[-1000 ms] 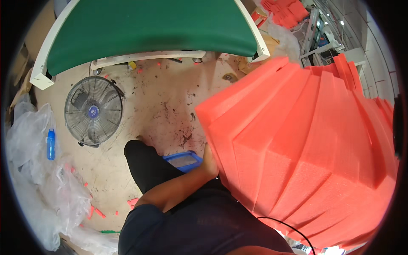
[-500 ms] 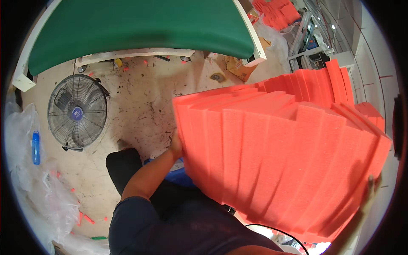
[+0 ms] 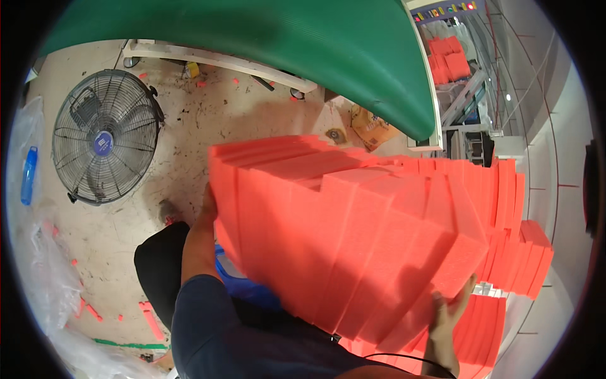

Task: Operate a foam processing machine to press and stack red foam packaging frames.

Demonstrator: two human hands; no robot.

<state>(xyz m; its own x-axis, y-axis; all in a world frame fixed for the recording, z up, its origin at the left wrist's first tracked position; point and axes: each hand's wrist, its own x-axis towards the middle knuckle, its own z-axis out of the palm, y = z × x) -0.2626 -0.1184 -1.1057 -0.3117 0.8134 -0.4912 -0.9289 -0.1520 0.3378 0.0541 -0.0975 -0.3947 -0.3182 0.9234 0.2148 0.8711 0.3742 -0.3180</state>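
A thick bundle of coral-red foam slabs point(image 3: 341, 234), lying face to face with uneven edges, is held up before my body. My left hand point(image 3: 209, 205) presses on its left end, with the fingers mostly hidden behind the foam. At the lower right, my right hand point(image 3: 449, 309) is spread against the outer slab, thumb apart from the fingers. Together the two hands squeeze the bundle from both ends.
More foam slabs point(image 3: 536, 252) stand in rows at the right. A green-topped table point(image 3: 252, 44) spans the far side. On the left are a round floor fan point(image 3: 104, 142), a blue bottle point(image 3: 28, 177) and clear plastic sheeting point(image 3: 44, 271). Foam scraps litter the floor.
Both hands have carried the foam bundle leftward, and its right end has swung in closer. More of the slab rows on the right now shows. The view has shifted too.
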